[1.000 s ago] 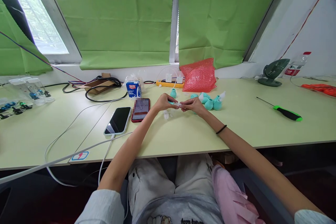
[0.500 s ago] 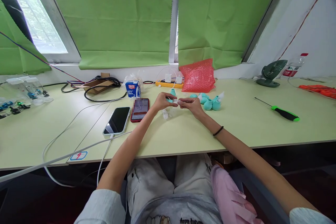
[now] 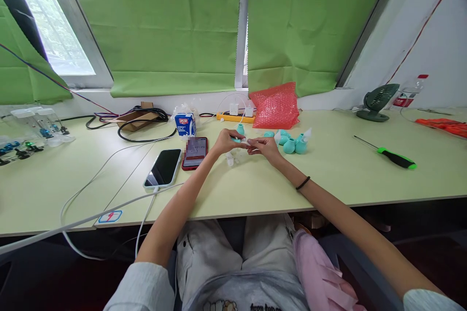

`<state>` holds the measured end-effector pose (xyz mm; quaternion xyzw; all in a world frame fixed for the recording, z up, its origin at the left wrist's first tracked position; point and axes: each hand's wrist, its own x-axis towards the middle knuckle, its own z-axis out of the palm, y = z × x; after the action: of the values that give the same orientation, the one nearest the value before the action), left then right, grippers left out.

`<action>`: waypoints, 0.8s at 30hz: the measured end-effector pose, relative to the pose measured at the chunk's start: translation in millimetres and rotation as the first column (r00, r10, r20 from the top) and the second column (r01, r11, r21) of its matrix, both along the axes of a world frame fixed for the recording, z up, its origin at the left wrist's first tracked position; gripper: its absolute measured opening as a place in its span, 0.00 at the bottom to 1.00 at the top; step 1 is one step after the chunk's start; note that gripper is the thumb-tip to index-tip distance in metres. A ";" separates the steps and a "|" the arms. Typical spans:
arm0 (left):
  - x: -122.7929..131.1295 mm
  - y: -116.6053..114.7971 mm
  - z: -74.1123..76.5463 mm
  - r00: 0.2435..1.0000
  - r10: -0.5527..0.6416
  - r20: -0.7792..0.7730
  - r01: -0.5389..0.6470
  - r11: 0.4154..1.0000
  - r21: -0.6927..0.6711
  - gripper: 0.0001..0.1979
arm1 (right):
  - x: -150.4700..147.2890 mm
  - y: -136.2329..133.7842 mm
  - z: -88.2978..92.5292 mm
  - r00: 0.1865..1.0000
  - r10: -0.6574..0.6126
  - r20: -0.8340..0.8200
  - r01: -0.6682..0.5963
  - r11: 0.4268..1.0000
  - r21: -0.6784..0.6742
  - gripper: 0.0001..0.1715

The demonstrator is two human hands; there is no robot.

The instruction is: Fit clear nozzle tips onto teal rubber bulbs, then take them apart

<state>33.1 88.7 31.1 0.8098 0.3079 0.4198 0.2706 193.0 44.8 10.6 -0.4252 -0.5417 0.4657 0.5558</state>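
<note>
green blinds [image 3: 164,24] cover most of the window behind a pale yellow-green surface [image 3: 328,175], with daylight at the far left; near the middle of the surface, a person's two bare hands come close together over something small; the left hand [image 3: 224,141] has thumb and fingers closed on a teal piece [image 3: 236,140], mostly hidden; the right hand [image 3: 266,148] reaches in from the right, its fingertips pinched on a whitish piece [image 3: 245,141] between the hands; whether the two pieces are joined or only touching cannot be told.

the teal piece looks light and probably soft, like rubber, judging by the rounded teal bulbs [image 3: 289,146] clustered just right of the right hand; it would likely give when squeezed, so a gentle hold around its body seems best; the whitish piece looks light, smooth and perhaps slippery, likely stiffer, and best pinched with fingertips at its edge.

small clear pieces [image 3: 229,159] lie on the near side of the left hand; one more teal bulb [image 3: 240,129] is just beyond it; a red bubble-wrap pouch [image 3: 276,107] lies farther back; a green-and-black screwdriver [image 3: 396,156] rests well apart on the right.
</note>
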 end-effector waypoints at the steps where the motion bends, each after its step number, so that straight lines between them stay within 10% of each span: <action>1: 0.2 -0.1 0.1 1.000 0.001 0.000 -0.001 1.000 0.004 0.19 | 0.8 0.6 -0.1 1.000 0.010 -0.001 -0.010 1.000 -0.007 0.18; 14: 4.7 -3.4 -1.4 0.997 0.081 0.002 -0.081 0.994 0.074 0.21 | -0.1 1.7 0.2 0.998 -0.044 -0.044 0.044 0.999 0.003 0.20; 24: 4.0 -4.5 -2.2 0.998 0.039 0.047 -0.041 0.999 0.031 0.20 | -4.3 -0.3 -0.8 0.979 -0.184 0.089 0.156 0.953 0.259 0.26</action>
<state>37.0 84.3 28.9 0.7976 0.3110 0.4487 0.2565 188.7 44.5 9.8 -0.4222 -0.5880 0.3191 0.6117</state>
